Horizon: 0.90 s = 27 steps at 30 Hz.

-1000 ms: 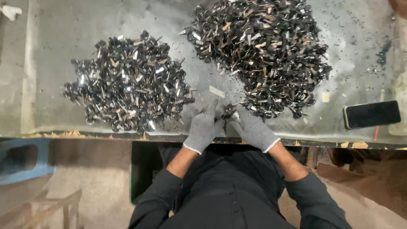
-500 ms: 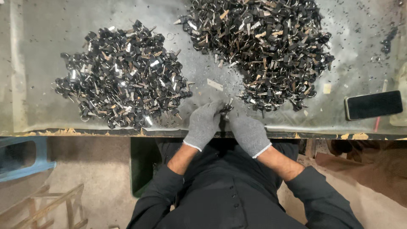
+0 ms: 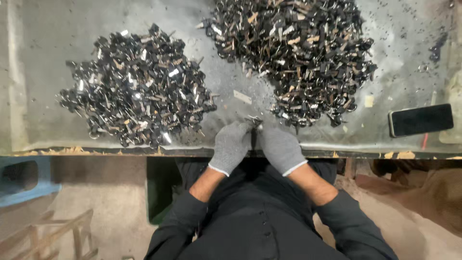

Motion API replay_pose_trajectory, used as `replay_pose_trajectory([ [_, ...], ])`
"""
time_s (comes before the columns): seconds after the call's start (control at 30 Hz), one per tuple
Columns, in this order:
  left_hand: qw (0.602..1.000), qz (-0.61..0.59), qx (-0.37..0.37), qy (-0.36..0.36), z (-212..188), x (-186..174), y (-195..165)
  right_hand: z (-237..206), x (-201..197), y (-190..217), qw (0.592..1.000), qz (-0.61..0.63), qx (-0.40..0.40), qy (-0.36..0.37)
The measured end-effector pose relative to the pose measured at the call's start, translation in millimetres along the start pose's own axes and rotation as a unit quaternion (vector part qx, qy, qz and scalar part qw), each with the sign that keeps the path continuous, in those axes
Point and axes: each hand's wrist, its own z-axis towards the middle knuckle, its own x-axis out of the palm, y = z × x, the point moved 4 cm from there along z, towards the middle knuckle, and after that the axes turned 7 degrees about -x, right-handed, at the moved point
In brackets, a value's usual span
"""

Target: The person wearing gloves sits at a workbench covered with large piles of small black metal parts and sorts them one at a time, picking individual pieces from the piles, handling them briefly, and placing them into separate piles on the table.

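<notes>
Head view is showing the person's dark sleeves and bare forearms coming up from the bottom edge, and both gloved hands are meeting at the near edge of the surface. The left hand and the right hand are pressing together, knuckle to knuckle, and between them a small dark metal piece is sitting right at the fingertips, with a dark sliver running down the seam between the two gloves. The left fingers and the right fingers are curling closed around that piece, pinching it from either side; how much of it is hidden inside the gloves I cannot tell.

As a judgement, the grip is looking risky because the piece is small and the hands are working over the very lip of the surface, so a slip could be sending it down to the floor. The knit gloves could also be snagging on a sharp edge.

Farther out, a pale flat strip is lying loose just beyond the hands. To the left, a heap of dark pieces is spreading wide, and to the right a larger heap with tan bits is reaching toward the far edge. A dark phone is lying at the right, well apart.
</notes>
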Motion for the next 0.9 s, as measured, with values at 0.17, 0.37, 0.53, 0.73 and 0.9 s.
replay_pose_trajectory([
  [0.17,0.995,-0.048,-0.079,0.023,2.2,0.3,5.7,-6.4,-7.3,1.2,0.998,0.052,-0.04,-0.011],
  [0.37,0.998,0.056,-0.015,-0.015,13.5,3.2,-3.6,-11.4,-20.9,-1.9,0.996,0.08,-0.031,0.024],
  [0.53,0.995,0.089,0.038,-0.022,5.7,14.2,4.1,-5.3,-3.8,-10.0,0.995,0.042,0.021,0.092],
  [0.73,0.997,0.077,-0.016,-0.029,-10.5,17.5,20.5,-9.1,-7.6,5.6,0.988,-0.088,-0.107,-0.075],
  [0.9,0.997,0.073,0.003,-0.021,-10.1,20.6,18.4,-5.6,-6.6,14.6,0.993,-0.115,-0.03,-0.024],
])
